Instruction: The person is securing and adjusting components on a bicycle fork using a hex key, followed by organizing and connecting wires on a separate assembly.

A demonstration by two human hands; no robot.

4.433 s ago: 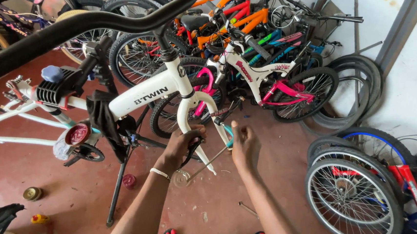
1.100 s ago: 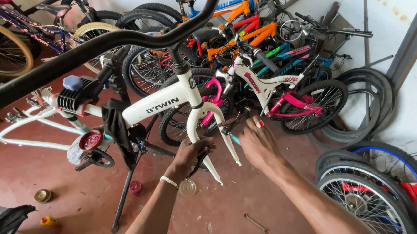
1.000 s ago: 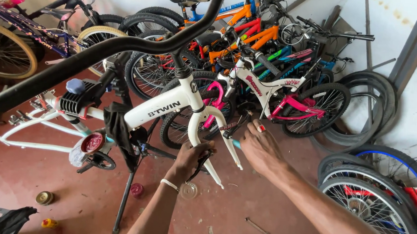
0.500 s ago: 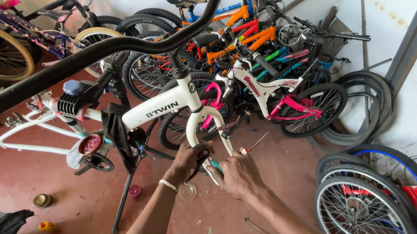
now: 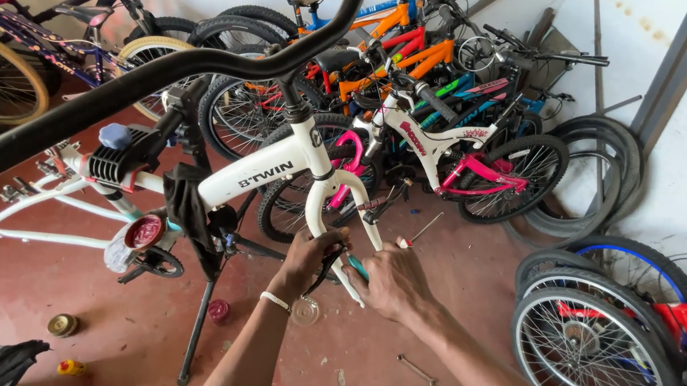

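Note:
A white bicycle frame [image 5: 260, 171] hangs in a black repair stand [image 5: 197, 320], its white fork [image 5: 320, 203] pointing down toward me. My left hand [image 5: 311, 257] is closed around the lower part of the left fork leg, next to a black brake part. My right hand [image 5: 392, 281] is curled around a teal-handled tool [image 5: 358, 268] at the bottom of the right fork leg, close beside the left hand. The black handlebar [image 5: 167, 68] sweeps across the top of the view.
A row of coloured children's bicycles [image 5: 436, 135] leans along the back wall. Loose tyres [image 5: 595, 170] and spoked wheels [image 5: 594, 356] stand at right. On the red floor lie a spanner [image 5: 417, 370], a small red pot [image 5: 218, 311], a tin [image 5: 62, 325] and a clear round lid [image 5: 305, 311].
My right hand has come in from the right of the fork and down onto the fork's lower end beside the left hand. The left hand has kept its grip.

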